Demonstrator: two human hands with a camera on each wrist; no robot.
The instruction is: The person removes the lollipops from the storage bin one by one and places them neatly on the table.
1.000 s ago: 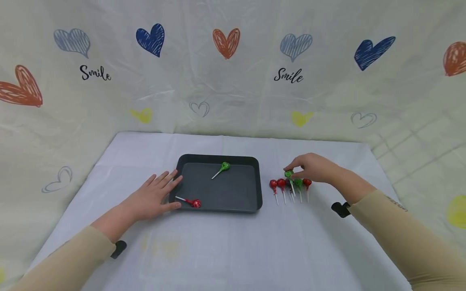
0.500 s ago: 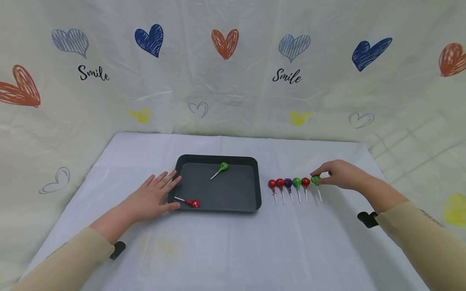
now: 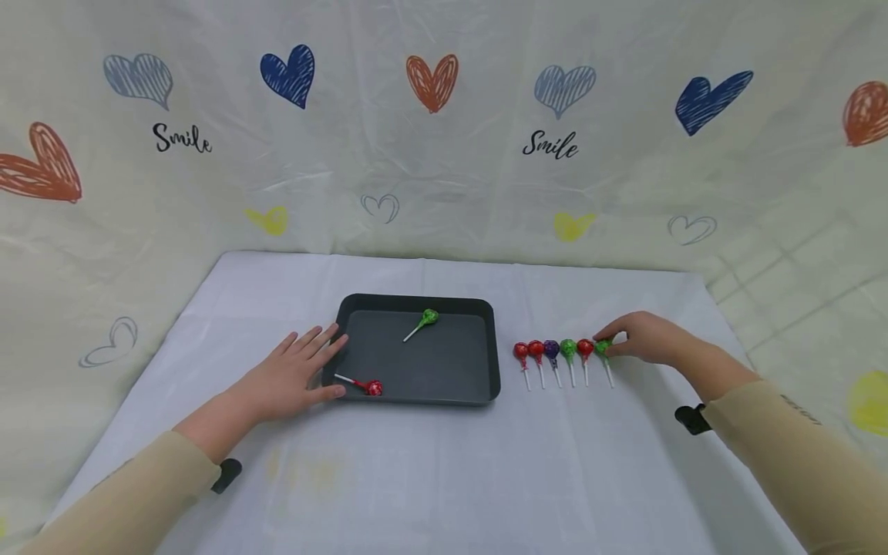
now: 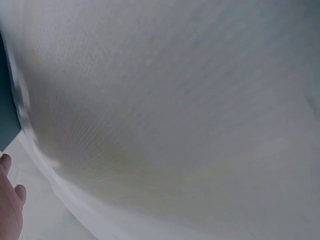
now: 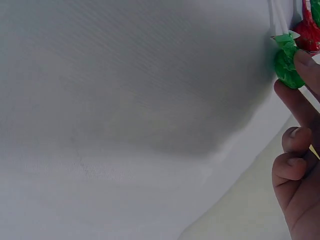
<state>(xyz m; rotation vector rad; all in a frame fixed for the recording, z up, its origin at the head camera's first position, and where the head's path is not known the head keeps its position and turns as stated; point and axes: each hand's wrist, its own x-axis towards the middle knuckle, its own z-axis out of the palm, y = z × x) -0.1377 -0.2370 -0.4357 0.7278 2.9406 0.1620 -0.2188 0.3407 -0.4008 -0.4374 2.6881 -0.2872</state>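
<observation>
My right hand (image 3: 645,338) pinches the head of a green-wrapped lollipop (image 5: 286,62) between thumb and finger, at the right end of a row of lollipops. Beside it in the row lie a red lollipop (image 3: 585,348), another green one (image 3: 569,348), a purple lollipop (image 3: 551,350) and two red ones at the left end, all with white sticks toward me. With fingers spread, my left hand (image 3: 291,379) rests at the left edge of a dark grey tray (image 3: 489,362). Inside the tray lie a green lollipop (image 3: 429,317) at the back and a red lollipop (image 3: 373,388) near the front left.
A white cloth (image 3: 444,478) covers the table. Behind it hangs a pale backdrop (image 3: 472,177) printed with hearts and the word Smile. The tray stands left of the lollipop row, with a narrow strip of cloth between them.
My right hand has carried the green lollipop from over the row to its right end, then lowered it beside the red one. My left hand stays at the tray's edge.
</observation>
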